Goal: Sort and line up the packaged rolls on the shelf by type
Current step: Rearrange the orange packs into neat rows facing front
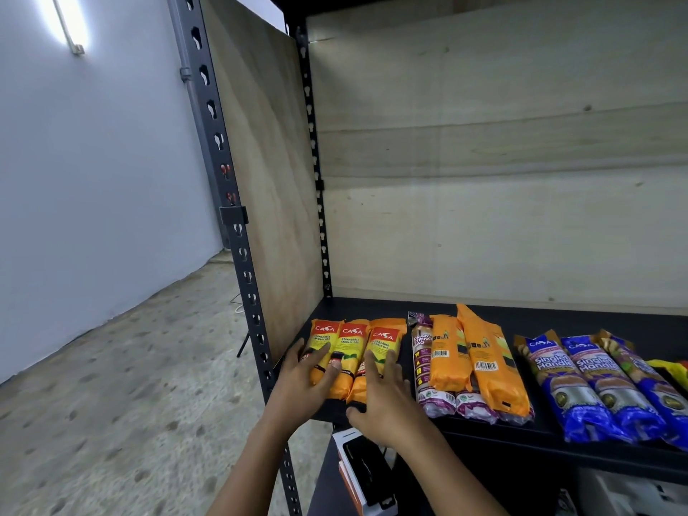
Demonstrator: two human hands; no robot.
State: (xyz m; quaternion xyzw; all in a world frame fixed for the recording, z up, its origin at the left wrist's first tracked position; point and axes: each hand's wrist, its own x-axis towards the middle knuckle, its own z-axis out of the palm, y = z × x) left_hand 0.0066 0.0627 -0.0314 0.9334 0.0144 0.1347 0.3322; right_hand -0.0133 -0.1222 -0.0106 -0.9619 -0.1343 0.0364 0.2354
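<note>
Three orange-and-yellow packaged rolls (352, 351) lie side by side at the left end of the black shelf (580, 318). My left hand (305, 381) rests flat on the leftmost of them, fingers spread. On the rightmost one lies my right hand (383, 396), thumb at the shelf's front edge. Right of these sit purple-and-white drawstring rolls (422, 363) with two orange rolls (480, 359) face down on top. Further right, three blue rolls (595, 385) lie in a row.
A yellow pack (670, 368) shows at the right edge. The rack's black post (245, 277) and a plywood side panel (260, 180) stand left of the rolls. Below the shelf are a white-and-orange box (357, 474) and other items.
</note>
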